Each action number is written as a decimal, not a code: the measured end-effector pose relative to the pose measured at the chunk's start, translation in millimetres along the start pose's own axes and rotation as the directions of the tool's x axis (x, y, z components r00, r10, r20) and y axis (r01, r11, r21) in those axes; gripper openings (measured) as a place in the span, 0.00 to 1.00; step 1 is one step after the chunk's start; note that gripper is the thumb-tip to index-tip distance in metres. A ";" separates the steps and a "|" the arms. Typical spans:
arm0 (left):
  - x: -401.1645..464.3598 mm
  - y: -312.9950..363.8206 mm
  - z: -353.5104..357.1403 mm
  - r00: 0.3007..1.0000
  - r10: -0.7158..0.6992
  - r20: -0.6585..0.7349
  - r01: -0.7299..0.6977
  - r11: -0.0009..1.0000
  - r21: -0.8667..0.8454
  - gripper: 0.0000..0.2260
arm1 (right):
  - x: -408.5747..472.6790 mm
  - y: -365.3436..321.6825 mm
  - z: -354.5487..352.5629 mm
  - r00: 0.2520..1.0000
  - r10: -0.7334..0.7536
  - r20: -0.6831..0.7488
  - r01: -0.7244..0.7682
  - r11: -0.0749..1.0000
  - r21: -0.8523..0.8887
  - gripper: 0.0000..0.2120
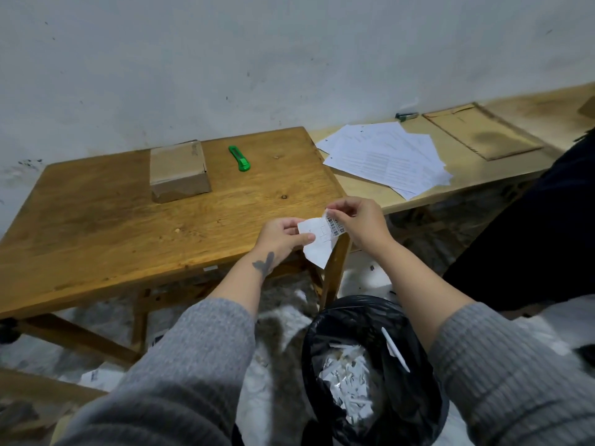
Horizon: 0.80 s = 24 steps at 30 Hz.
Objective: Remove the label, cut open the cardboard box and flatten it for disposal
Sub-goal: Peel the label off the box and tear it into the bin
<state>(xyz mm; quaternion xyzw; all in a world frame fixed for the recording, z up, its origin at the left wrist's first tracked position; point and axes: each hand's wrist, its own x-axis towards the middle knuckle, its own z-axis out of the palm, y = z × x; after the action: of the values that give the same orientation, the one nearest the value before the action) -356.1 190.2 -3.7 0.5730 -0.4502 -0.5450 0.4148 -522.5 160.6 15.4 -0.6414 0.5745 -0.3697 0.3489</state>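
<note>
A white label (318,244) with a barcode is held off the table's front right corner, above a bin. My left hand (283,238) pinches its left edge and my right hand (357,222) pinches its top right by the barcode. The label looks partly torn between the two grips. A small closed cardboard box (178,170) stands at the back of the wooden table (96,226), well away from both hands. A green utility knife (239,158) lies to the right of the box.
A bin lined with a black bag (370,365) holds torn paper scraps below my hands. White printed sheets (386,159) and a flattened cardboard piece (479,130) lie on a lighter bench to the right. A dark-clothed person (531,236) stands at the right.
</note>
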 end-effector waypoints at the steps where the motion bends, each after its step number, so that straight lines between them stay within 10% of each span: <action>1: -0.5 1.4 0.8 1.000 -0.001 0.007 0.001 1.000 0.011 0.11 | 0.2 0.6 0.0 1.000 -0.010 -0.009 0.010 1.000 -0.011 0.04; 10: 6.9 2.9 3.2 0.996 0.071 -0.062 -0.073 0.997 -0.033 0.09 | -8.8 9.1 5.6 0.996 -0.072 0.059 0.081 0.982 -0.168 0.20; 24: 10.4 10.8 19.6 0.946 0.320 -0.043 -0.286 0.893 0.347 0.05 | -11.5 13.0 -11.0 0.995 0.020 0.101 -0.015 0.999 -0.053 0.05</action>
<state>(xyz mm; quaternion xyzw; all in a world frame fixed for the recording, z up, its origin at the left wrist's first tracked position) -376.4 177.7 3.0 0.5844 -0.5991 -0.3595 0.4126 -539.1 170.6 8.5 -0.6632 0.5711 -0.3186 0.3642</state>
